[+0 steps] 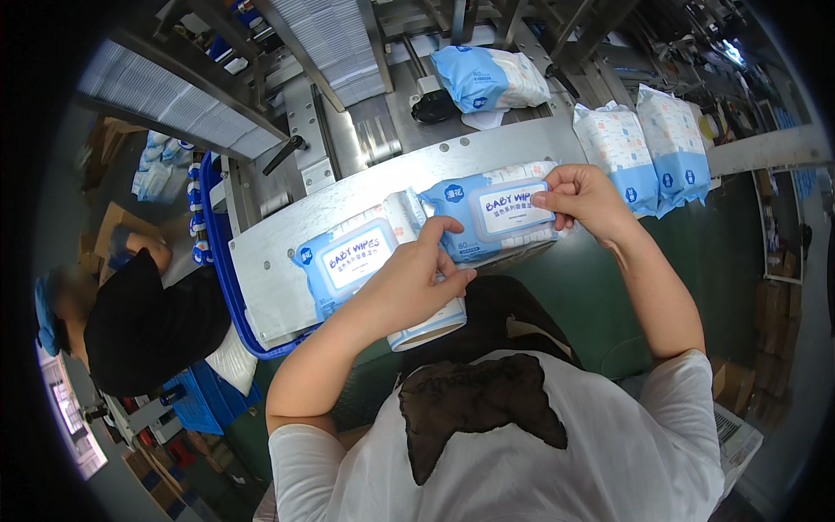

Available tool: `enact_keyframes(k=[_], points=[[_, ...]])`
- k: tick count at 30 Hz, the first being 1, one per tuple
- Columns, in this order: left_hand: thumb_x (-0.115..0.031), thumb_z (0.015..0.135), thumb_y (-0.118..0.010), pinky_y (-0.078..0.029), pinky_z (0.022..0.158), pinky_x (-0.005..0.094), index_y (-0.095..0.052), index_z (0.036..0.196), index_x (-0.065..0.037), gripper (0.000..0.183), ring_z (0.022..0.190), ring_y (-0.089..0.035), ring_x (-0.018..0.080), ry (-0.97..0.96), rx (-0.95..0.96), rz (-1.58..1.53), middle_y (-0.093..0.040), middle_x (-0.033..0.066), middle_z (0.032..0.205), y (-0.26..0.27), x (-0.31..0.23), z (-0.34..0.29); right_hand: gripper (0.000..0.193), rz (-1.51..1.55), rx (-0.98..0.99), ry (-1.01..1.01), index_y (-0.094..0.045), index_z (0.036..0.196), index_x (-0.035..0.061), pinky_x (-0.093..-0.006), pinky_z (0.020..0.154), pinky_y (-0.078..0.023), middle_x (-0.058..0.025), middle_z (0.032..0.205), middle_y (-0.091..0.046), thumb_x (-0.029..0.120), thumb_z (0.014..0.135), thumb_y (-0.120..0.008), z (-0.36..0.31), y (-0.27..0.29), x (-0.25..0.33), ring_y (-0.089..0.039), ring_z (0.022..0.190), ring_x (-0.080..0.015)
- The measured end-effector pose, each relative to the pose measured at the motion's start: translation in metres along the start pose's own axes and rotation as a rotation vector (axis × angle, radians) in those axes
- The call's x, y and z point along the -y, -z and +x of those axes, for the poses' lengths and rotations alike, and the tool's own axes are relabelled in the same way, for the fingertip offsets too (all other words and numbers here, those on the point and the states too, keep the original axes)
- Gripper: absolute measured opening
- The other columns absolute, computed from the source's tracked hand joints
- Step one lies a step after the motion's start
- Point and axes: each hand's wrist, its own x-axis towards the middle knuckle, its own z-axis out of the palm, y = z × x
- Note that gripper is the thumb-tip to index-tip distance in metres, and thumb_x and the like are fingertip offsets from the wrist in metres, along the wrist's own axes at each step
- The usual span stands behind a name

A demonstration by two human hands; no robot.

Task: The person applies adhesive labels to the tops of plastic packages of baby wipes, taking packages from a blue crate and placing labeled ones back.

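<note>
A blue-and-white baby wipes pack lies face up on the metal table before me. My right hand is closed at its right end, thumb on the right edge of the white-faced lid panel. My left hand is at the pack's near left corner, index finger touching the top, thumb stretched apart along the near side; its other fingers are partly hidden. Left of it lies a second wipes pack, partly covered by my left forearm. Below my left hand is a white cylinder with a blue band, possibly a roll.
Two wipes packs stand at the table's right end. Another wipes pack rests on the machine behind. Stacks of white sheets fill metal racks at the back left. A blue tray borders the table's left side; a person in black is beyond.
</note>
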Motion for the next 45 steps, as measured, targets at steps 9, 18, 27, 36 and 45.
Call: enact_keyframes(k=[9, 18, 27, 36, 45], points=[[-0.012, 0.089, -0.06, -0.047, 0.073, 0.0277, -0.037, 0.124, -0.001, 0.044, 0.069, -0.062, 0.0127, 0.005, -0.002, -0.006, -0.065, 0.0064, 0.07, -0.001, 0.0, 0.001, 0.017, 0.033, 0.007, -0.006, -0.061, 0.082, 0.0006, -0.0187, 0.045, -0.04, -0.0025, 0.064, -0.061, 0.013, 0.081, -0.072, 0.001, 0.001, -0.002, -0.055, 0.051, -0.0072], [-0.013, 0.087, -0.063, -0.047, 0.065, 0.0267, -0.035, 0.129, -0.004, 0.052, 0.064, -0.06, 0.0135, -0.024, -0.052, 0.04, -0.062, 0.0059, 0.069, -0.008, -0.004, -0.002, 0.014, 0.018, -0.027, -0.011, -0.06, 0.08, 0.0035, -0.0179, 0.043, -0.039, -0.0007, 0.061, -0.06, 0.01, 0.081, -0.072, 0.001, -0.002, -0.001, -0.054, 0.047, -0.0053], [-0.026, 0.087, -0.06, -0.05, 0.052, 0.0407, -0.008, 0.146, 0.002, 0.084, 0.053, -0.062, 0.0329, -0.127, 0.02, 0.713, -0.06, 0.0139, 0.058, -0.032, -0.013, 0.011, 0.021, -0.195, -0.099, 0.108, -0.056, 0.078, 0.0011, -0.0193, 0.042, -0.039, -0.0015, 0.057, -0.058, 0.012, 0.078, -0.075, -0.006, -0.012, 0.002, -0.054, 0.047, -0.0058], [-0.024, 0.087, -0.061, -0.051, 0.056, 0.043, 0.003, 0.146, 0.003, 0.091, 0.055, -0.062, 0.0381, -0.115, -0.083, 0.733, -0.06, 0.0207, 0.058, -0.048, 0.002, 0.004, 0.062, -1.072, -0.548, 0.26, -0.054, 0.11, 0.0053, -0.0392, 0.064, -0.051, -0.0139, 0.087, -0.065, 0.043, 0.067, -0.077, -0.018, -0.008, 0.007, -0.065, 0.081, -0.03], [-0.017, 0.083, -0.066, -0.05, 0.058, 0.038, -0.006, 0.146, -0.003, 0.089, 0.061, -0.064, 0.0323, -0.003, -0.213, 0.524, -0.065, 0.0137, 0.067, -0.055, 0.006, -0.007, 0.096, -1.259, -0.148, 0.686, -0.036, 0.138, 0.0017, -0.0478, 0.112, -0.022, -0.0187, 0.148, -0.029, 0.046, 0.064, -0.078, -0.018, 0.008, -0.026, -0.022, 0.14, -0.0309]])
